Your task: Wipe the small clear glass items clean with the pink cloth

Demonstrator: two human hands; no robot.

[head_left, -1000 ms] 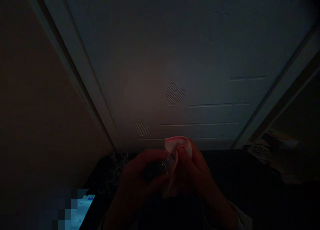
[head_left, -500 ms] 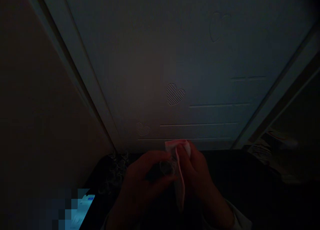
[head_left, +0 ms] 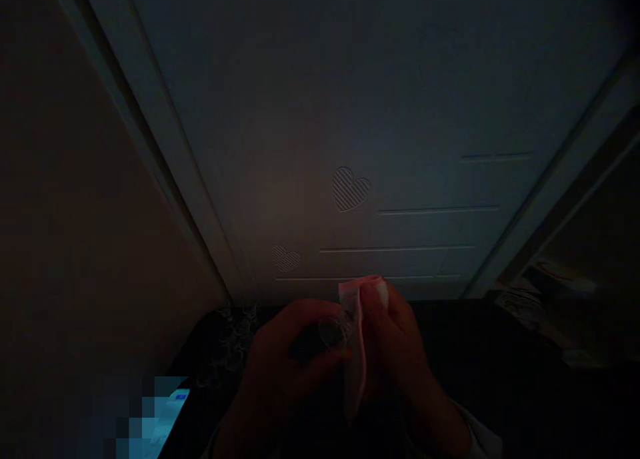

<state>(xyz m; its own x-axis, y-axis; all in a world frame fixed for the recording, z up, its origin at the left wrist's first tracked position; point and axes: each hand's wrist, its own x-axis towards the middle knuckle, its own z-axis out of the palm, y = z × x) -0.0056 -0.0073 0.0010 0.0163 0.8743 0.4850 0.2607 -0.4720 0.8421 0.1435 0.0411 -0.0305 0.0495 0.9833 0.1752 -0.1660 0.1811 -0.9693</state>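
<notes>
The scene is very dark. My left hand (head_left: 287, 349) is closed on a small clear round object (head_left: 332, 332), its rim showing between thumb and fingers. Against that object's right side lies a pink and white cloth (head_left: 356, 359), which hangs down in a fold. My right hand (head_left: 395, 332) pinches the cloth near its top, thumb on the fold. The far fingers of both hands are partly hidden behind the cloth.
Several clear round pieces (head_left: 234, 342) lie on the dark surface at the left. A bright screen-like object (head_left: 167, 416) is at lower left. A pale panel with heart patterns (head_left: 280, 146) stands in front. Unclear items (head_left: 560, 306) lie at right.
The top of the cloth and my right hand's fingers have shifted slightly right, while the cloth's lower end has swung a little left. My left hand has barely moved.
</notes>
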